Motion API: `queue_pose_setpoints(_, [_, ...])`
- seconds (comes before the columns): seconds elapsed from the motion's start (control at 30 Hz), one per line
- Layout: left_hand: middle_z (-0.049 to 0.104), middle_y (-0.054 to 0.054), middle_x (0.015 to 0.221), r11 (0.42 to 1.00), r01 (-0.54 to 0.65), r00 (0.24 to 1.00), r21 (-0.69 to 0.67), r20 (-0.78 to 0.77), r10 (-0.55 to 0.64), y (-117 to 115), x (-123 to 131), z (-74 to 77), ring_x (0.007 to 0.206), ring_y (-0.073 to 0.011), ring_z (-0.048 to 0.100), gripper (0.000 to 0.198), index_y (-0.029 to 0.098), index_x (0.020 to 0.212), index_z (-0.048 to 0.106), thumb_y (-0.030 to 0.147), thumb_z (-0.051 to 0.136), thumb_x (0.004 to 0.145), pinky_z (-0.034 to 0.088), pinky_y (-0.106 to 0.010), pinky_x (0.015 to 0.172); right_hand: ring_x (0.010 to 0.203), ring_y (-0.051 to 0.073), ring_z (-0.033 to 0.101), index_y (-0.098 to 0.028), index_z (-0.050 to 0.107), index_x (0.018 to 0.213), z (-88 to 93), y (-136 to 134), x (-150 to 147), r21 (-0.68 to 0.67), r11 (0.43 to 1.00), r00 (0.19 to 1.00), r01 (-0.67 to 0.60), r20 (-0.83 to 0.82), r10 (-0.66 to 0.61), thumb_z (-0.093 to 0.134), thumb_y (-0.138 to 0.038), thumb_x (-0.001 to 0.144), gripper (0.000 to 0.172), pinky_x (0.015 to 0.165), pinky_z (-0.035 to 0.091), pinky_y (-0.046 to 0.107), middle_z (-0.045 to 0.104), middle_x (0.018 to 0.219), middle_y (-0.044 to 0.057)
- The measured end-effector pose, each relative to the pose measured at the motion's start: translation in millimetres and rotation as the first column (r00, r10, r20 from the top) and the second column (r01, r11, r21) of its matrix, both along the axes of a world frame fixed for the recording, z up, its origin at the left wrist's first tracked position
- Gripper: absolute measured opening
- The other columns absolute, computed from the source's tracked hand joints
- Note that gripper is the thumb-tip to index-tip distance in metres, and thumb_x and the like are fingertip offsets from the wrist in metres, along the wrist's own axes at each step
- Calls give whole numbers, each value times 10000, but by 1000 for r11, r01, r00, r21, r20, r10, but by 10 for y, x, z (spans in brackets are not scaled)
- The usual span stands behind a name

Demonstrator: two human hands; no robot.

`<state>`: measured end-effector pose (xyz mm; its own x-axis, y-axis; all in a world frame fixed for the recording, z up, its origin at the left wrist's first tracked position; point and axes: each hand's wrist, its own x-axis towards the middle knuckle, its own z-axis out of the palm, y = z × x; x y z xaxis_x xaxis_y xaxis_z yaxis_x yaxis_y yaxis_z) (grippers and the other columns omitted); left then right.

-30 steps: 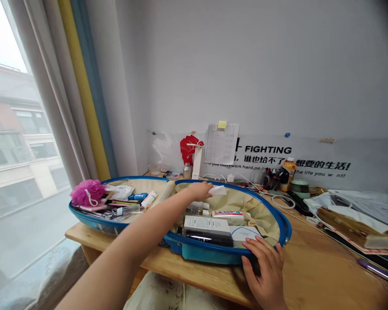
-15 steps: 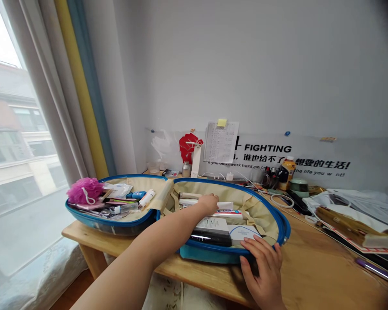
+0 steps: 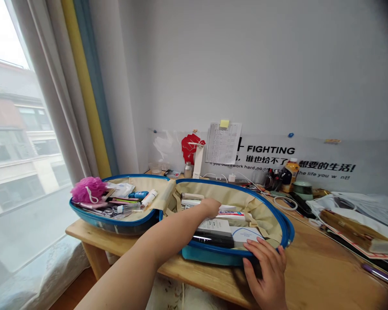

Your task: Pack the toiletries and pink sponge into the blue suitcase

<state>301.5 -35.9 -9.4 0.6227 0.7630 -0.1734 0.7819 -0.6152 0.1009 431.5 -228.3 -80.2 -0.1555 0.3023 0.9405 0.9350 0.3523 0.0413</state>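
An open suitcase [image 3: 210, 259] with blue edging and beige lining lies in two halves. My left hand [image 3: 211, 208] reaches into the right half, curled and facing down among boxes. Its fingertips are mostly hidden, so what they grip does not show. Just beyond them is a white toothpaste box [image 3: 234, 215] with red and blue print. Nearer me sit a white printed box [image 3: 217, 225], a glossy black box [image 3: 213, 239] and a white box with a blue curve [image 3: 245, 234]. My right hand [image 3: 267, 269] rests with spread fingers over the near right rim.
The left half holds a pink bath puff [image 3: 88, 189], a blue tube [image 3: 138, 195], a white tube [image 3: 149, 198] and small packets. At right on the wooden desk [image 3: 323, 275] lie a brown pouch [image 3: 352, 228], papers, and a purple pen [image 3: 380, 274]. An orange-labelled bottle [image 3: 290, 175] stands behind.
My left hand has sunk slightly lower among the boxes, and its fingers show less. My right hand stays on the rim. The whole view has shifted a little.
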Motion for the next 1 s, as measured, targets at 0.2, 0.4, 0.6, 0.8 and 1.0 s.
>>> queue_pose_setpoints(0.2, [549, -96, 1291, 997, -13, 997, 79, 78, 6, -57, -28, 102, 1139, -234, 553, 368, 186, 1230, 552, 376, 559, 914, 469, -481, 965, 1029, 219, 586, -224, 586, 1045, -32, 16, 14, 21, 1000, 1000, -3, 14, 3, 464, -307, 906, 203, 1087, 243, 455, 676, 931, 43])
queue_pose_setpoints(0.4, [575, -86, 1255, 947, -214, 952, 241, 267, 148, 47, -330, 511, 1152, -225, 540, 326, 185, 1133, 605, 422, 528, 924, 434, -476, 999, 1016, 225, 602, -233, 587, 1049, -24, 16, 18, 22, 1000, 1000, 8, 15, -8, 468, -319, 900, 209, 1080, 255, 458, 677, 932, 41])
queue_pose_setpoints(0.6, [522, -101, 1316, 821, -514, 846, 247, 306, 438, 330, -1431, 844, 1140, -232, 544, 381, 193, 1253, 528, 394, 527, 928, 473, -467, 954, 1011, 219, 612, -248, 592, 1051, -49, 36, 21, 14, 1000, 1000, -4, -16, 4, 476, -320, 890, 210, 1092, 243, 453, 683, 940, 30])
queue_pose_setpoints(0.8, [612, -72, 1144, 773, -634, 773, 40, -3, 634, 253, -2278, 718, 982, -196, 613, 329, 158, 1149, 584, 384, 564, 912, 535, -402, 841, 1002, 215, 617, -251, 594, 1032, -6, 32, -14, 25, 1000, 1000, -9, -25, 10, 472, -319, 894, 196, 1096, 246, 443, 688, 922, 21])
queue_pose_setpoints(1.0, [635, -64, 1062, 757, -649, 755, -72, -180, 630, 109, -2430, 538, 909, -176, 628, 355, 142, 1110, 593, 435, 545, 916, 544, -379, 795, 991, 207, 609, -246, 600, 1026, 26, 12, -28, 30, 999, 1000, -12, -24, 13, 487, -289, 885, 186, 1088, 251, 434, 687, 923, 21])
